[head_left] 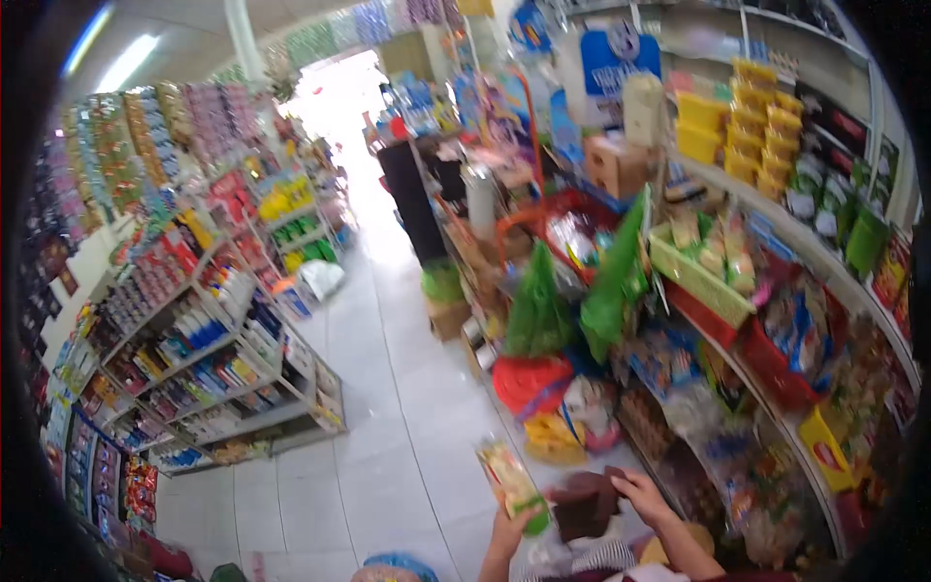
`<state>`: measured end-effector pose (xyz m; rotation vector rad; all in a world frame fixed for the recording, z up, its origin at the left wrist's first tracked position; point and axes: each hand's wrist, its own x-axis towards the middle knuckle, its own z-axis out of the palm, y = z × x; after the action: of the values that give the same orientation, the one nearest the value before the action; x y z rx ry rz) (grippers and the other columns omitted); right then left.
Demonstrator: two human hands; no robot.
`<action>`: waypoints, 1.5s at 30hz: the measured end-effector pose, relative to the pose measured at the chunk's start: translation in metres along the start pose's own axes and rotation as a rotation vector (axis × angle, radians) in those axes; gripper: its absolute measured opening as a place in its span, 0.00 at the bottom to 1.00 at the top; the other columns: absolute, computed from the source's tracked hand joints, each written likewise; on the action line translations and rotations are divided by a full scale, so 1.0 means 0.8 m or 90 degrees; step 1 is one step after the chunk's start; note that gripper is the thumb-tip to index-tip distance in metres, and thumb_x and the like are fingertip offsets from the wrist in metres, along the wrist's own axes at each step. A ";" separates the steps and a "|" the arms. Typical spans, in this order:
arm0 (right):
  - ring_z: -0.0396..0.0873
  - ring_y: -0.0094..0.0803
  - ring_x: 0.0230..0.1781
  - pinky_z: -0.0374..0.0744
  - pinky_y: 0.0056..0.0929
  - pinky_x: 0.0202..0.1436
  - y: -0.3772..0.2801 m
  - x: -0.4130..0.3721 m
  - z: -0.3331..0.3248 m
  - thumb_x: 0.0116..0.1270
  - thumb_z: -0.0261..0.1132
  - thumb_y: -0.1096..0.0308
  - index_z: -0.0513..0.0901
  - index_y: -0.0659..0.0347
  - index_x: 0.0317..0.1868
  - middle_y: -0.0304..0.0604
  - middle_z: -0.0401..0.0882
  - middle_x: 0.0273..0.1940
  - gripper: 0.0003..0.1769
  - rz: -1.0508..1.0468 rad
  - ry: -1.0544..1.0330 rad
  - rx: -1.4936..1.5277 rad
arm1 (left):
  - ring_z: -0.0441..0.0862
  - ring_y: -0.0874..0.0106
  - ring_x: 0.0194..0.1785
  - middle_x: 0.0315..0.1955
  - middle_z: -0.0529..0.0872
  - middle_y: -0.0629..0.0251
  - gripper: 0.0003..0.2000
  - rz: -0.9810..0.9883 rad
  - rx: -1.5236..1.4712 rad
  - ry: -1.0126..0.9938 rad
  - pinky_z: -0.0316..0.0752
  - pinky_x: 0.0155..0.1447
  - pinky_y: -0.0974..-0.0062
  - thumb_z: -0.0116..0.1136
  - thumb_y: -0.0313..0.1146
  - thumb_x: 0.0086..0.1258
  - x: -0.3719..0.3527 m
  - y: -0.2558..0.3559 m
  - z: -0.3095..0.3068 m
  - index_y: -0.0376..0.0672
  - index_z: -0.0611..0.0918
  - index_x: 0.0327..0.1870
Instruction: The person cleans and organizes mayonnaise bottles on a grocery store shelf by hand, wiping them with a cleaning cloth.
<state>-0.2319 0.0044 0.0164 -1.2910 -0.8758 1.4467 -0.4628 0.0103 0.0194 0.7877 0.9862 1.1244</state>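
Observation:
Near the bottom of the head view, my left hand (509, 532) grips a flat plastic packet (506, 477) by its lower end. The packet is pale yellow with green and a little red on it, and it stands tilted. To the right, my right hand (642, 497) is closed on the edge of a dark brown folded item (585, 506), whose kind I cannot make out. It hangs just right of the packet. Striped cloth (603, 557) shows below the brown item, close to my body.
Shop shelves (752, 364) with bagged goods run along the right. Green net bags (538, 308) hang by a red basket (572, 218). A white shelf unit (315, 417) with bottles and boxes stands left of the tiled aisle (373, 388). A blue-topped round thing (398, 565) is at the bottom edge.

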 end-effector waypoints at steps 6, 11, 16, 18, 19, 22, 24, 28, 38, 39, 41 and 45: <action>0.54 0.36 0.61 0.55 0.31 0.60 -0.044 -0.023 0.061 0.56 0.60 0.65 0.77 0.68 0.30 0.55 0.52 0.61 0.11 -0.312 -0.347 -0.146 | 0.64 0.67 0.57 0.51 0.68 0.54 0.30 0.021 0.194 -0.112 0.59 0.60 0.71 0.58 0.23 0.48 -0.007 -0.025 0.007 0.40 0.60 0.55; 0.56 0.34 0.57 0.59 0.29 0.58 -0.011 -0.016 0.095 0.47 0.67 0.68 0.58 0.66 0.56 0.51 0.61 0.54 0.37 -0.168 -0.125 -0.163 | 0.78 0.59 0.36 0.31 0.79 0.52 0.21 0.118 0.380 -0.043 0.72 0.36 0.67 0.56 0.33 0.48 -0.003 -0.038 0.032 0.37 0.70 0.44; 0.61 0.36 0.54 0.62 0.29 0.57 -0.008 -0.018 0.111 0.44 0.68 0.69 0.48 0.66 0.59 0.50 0.57 0.54 0.46 -0.269 0.002 -0.031 | 0.76 0.51 0.38 0.31 0.78 0.48 0.28 0.199 0.447 -0.057 0.72 0.39 0.62 0.57 0.38 0.50 -0.010 -0.019 0.032 0.36 0.63 0.51; 0.67 0.31 0.49 0.64 0.28 0.55 0.012 -0.014 0.095 0.50 0.62 0.71 0.59 0.67 0.55 0.45 0.68 0.46 0.32 -0.008 -0.150 0.129 | 0.75 0.49 0.38 0.32 0.78 0.46 0.29 0.189 0.507 -0.072 0.71 0.39 0.60 0.58 0.41 0.50 -0.021 0.006 0.042 0.34 0.63 0.50; 0.68 0.30 0.47 0.66 0.27 0.53 0.028 -0.012 0.087 0.50 0.62 0.69 0.64 0.66 0.52 0.44 0.69 0.46 0.28 0.067 -0.189 0.199 | 0.75 0.49 0.38 0.32 0.78 0.46 0.29 0.172 0.535 -0.069 0.71 0.39 0.59 0.58 0.41 0.50 -0.022 0.004 0.042 0.35 0.63 0.50; 0.68 0.28 0.47 0.68 0.26 0.50 0.024 -0.014 0.070 0.50 0.64 0.66 0.63 0.65 0.52 0.44 0.68 0.47 0.29 0.062 -0.187 0.086 | 0.75 0.48 0.37 0.30 0.78 0.45 0.29 0.132 0.537 -0.101 0.70 0.38 0.59 0.57 0.43 0.50 -0.025 0.000 0.052 0.38 0.63 0.51; 0.72 0.29 0.42 0.70 0.27 0.48 0.006 -0.004 0.053 0.46 0.65 0.70 0.68 0.67 0.47 0.43 0.73 0.40 0.26 0.120 -0.193 0.035 | 0.75 0.48 0.37 0.30 0.78 0.44 0.30 0.102 0.489 -0.116 0.70 0.38 0.59 0.58 0.43 0.49 -0.028 -0.016 0.059 0.39 0.62 0.51; 0.73 0.31 0.40 0.71 0.29 0.48 -0.037 -0.002 0.060 0.44 0.64 0.72 0.69 0.66 0.46 0.44 0.74 0.38 0.25 0.059 -0.165 0.230 | 0.75 0.48 0.36 0.29 0.77 0.42 0.29 0.018 0.472 -0.116 0.70 0.39 0.60 0.57 0.44 0.50 -0.023 0.011 0.081 0.37 0.63 0.50; 0.68 0.34 0.48 0.70 0.32 0.50 -0.039 0.013 0.041 0.41 0.64 0.75 0.59 0.59 0.55 0.44 0.65 0.47 0.37 -0.054 -0.177 0.384 | 0.76 0.64 0.31 0.31 0.75 0.53 0.28 -0.343 -0.206 -0.451 0.73 0.36 0.70 0.52 0.36 0.53 -0.011 -0.025 0.053 0.38 0.60 0.55; 0.67 0.33 0.49 0.70 0.31 0.50 -0.046 0.008 0.044 0.39 0.65 0.76 0.58 0.59 0.56 0.44 0.64 0.48 0.40 -0.076 -0.184 0.287 | 0.75 0.65 0.30 0.29 0.75 0.53 0.27 -0.379 -0.320 -0.542 0.73 0.35 0.71 0.50 0.38 0.53 -0.008 -0.035 0.048 0.36 0.61 0.54; 0.68 0.30 0.47 0.70 0.29 0.49 -0.071 0.000 0.059 0.32 0.69 0.80 0.58 0.60 0.57 0.42 0.66 0.47 0.46 -0.110 -0.182 0.154 | 0.74 0.65 0.27 0.24 0.74 0.51 0.26 -0.403 -0.475 -0.644 0.71 0.32 0.73 0.47 0.42 0.53 -0.007 -0.040 0.046 0.32 0.66 0.49; 0.71 0.29 0.41 0.70 0.28 0.47 -0.071 0.009 0.060 0.36 0.68 0.78 0.65 0.63 0.51 0.40 0.71 0.40 0.36 -0.074 -0.159 0.089 | 0.75 0.66 0.27 0.26 0.75 0.54 0.22 -0.374 -0.385 -0.536 0.72 0.31 0.72 0.48 0.39 0.53 -0.026 -0.029 0.049 0.34 0.68 0.47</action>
<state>-0.2675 0.0308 0.0768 -0.9528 -0.9780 1.5683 -0.4206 -0.0166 0.0181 0.3567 0.1065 0.4348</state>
